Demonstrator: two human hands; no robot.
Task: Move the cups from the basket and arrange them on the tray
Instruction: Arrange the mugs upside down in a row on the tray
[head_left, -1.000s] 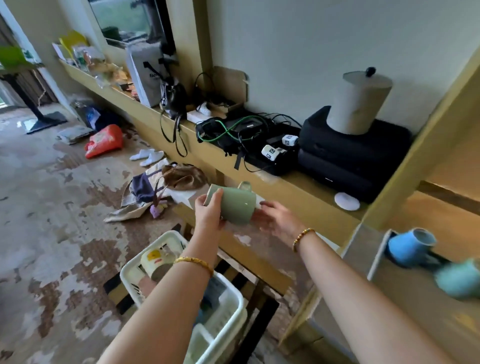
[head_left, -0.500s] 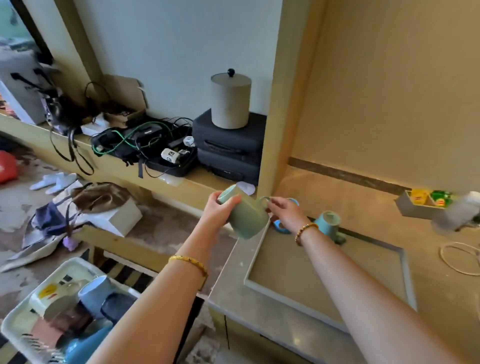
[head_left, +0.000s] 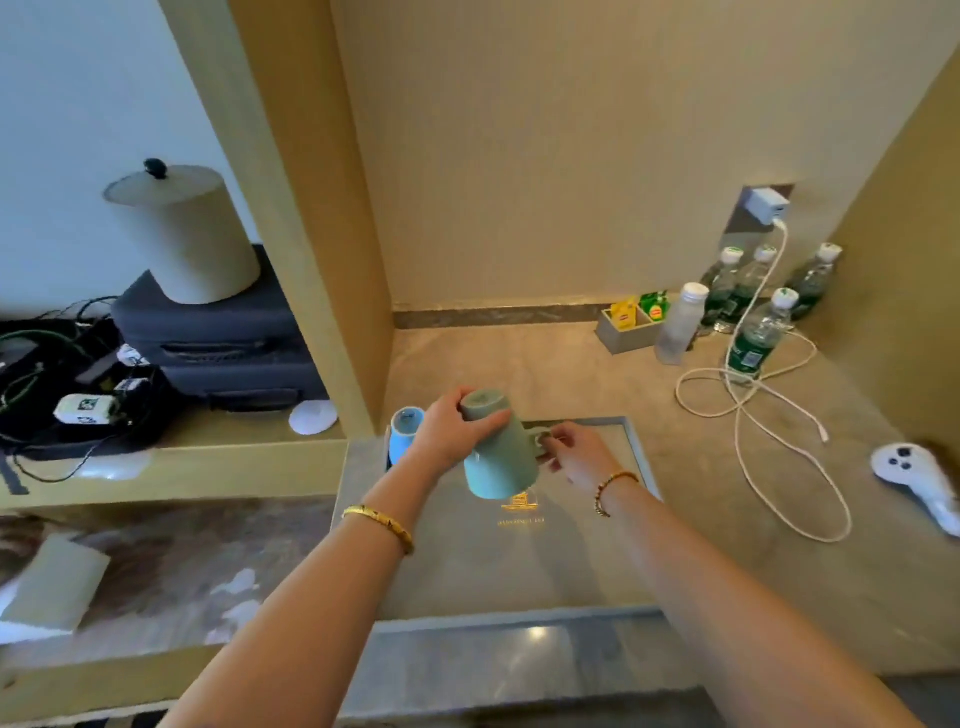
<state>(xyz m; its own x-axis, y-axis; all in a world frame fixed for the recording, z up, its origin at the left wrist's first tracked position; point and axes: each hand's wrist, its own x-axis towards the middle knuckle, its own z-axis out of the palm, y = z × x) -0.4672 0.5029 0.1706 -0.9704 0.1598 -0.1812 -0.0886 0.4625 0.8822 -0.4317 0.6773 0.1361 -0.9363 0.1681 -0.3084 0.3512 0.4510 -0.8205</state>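
Observation:
A green cup (head_left: 500, 457) hangs upside down over the grey tray (head_left: 641, 457), its base up and its mouth toward the tray. My left hand (head_left: 447, 434) grips the cup round its base. My right hand (head_left: 574, 452) pinches the cup's handle on the right side. A blue cup (head_left: 404, 431) stands upside down at the tray's far left corner, partly hidden behind my left hand. The basket is out of view.
Several water bottles (head_left: 756, 343), a tea-bag box (head_left: 626, 325) and a looping white charger cable (head_left: 748, 405) lie on the counter to the right. A white controller (head_left: 917, 478) rests near the right edge. A black case with a lidded canister (head_left: 182, 234) sits on the left shelf.
The view swung right from the basket to the counter. Both hands carried the green cup over the tray and turned it from lying sideways to upside down.

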